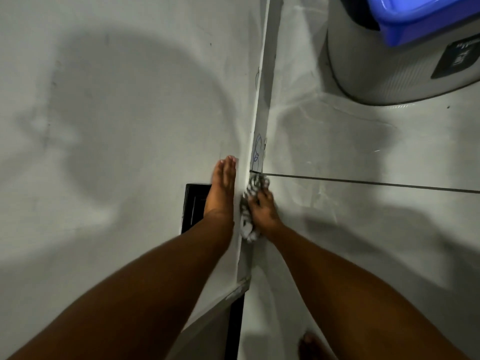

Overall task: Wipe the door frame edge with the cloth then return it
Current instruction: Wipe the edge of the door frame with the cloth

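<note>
The white door frame edge (261, 105) runs from top to bottom through the middle of the view, with blue pen scribbles on it just above my hands. My right hand (263, 207) grips a black-and-white patterned cloth (250, 201) and presses it against the right face of the edge, low near the floor. My left hand (222, 188) lies flat with fingers together against the white surface left of the edge, holding nothing.
A grey round appliance (389, 63) with a blue plastic basin (420, 16) on it stands at the top right on the tiled floor (363, 152). A black rectangular fitting (193, 206) sits under my left wrist. My bare toes (310, 345) show at the bottom.
</note>
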